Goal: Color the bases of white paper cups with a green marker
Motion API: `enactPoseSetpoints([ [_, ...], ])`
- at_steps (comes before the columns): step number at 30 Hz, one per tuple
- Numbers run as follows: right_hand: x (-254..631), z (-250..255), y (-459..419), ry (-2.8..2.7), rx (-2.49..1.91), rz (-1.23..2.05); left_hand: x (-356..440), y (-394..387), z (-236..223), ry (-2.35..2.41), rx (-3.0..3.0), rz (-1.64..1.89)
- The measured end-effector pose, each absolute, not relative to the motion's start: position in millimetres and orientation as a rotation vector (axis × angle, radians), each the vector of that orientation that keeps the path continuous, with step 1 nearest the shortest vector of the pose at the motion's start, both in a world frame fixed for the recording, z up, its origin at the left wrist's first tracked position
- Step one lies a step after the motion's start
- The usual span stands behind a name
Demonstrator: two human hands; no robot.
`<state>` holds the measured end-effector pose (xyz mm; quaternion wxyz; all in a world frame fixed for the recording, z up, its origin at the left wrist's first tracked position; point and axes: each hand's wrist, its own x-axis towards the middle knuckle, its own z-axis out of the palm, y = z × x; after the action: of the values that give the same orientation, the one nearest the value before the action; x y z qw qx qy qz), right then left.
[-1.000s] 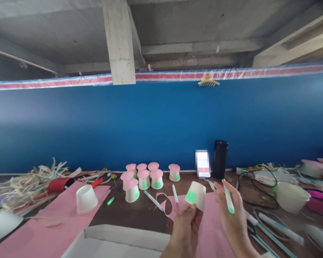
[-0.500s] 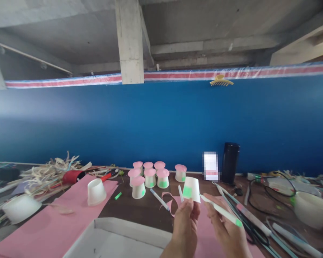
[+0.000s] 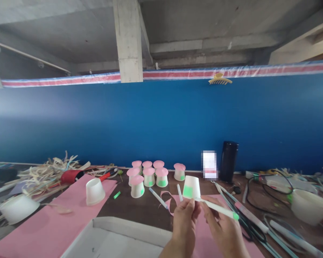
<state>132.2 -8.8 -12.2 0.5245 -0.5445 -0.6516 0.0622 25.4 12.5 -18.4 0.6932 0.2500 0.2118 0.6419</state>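
Pinching the near rim, the left hand (image 3: 185,218) holds one white paper cup (image 3: 194,184) upside down at near centre; the fingers of the right hand (image 3: 221,224) grip one green-ended marker (image 3: 219,208), its tip by that rim. The cup should be light, thin and easily dented, best held gently by the rim. Beyond stand eight pink-topped cups (image 3: 162,178): seven clustered left, one apart right.

Got eight pink-topped paper cups (image 3: 137,190) in the middle, two plain white cups (image 3: 95,192) off left, one held cup (image 3: 195,184), one green-ended marker (image 3: 218,208), one loose green cap (image 3: 117,195), one black tumbler (image 3: 228,162), one yellow claw clip (image 3: 220,79), two hands (image 3: 185,220) lol.
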Motion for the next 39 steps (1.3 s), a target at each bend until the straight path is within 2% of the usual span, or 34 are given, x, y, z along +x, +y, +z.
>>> enactPoseSetpoints([
  [25, 131.5, -7.8, -9.4, -1.641, -1.329, -0.056, 26.2, 17.3, -22.0, 0.447, 0.564, 1.397],
  [39, 131.7, -7.2, -8.4, -1.632, -1.297, -0.041, 25.6, 15.9, -20.5, 0.459, 0.615, 1.383],
])
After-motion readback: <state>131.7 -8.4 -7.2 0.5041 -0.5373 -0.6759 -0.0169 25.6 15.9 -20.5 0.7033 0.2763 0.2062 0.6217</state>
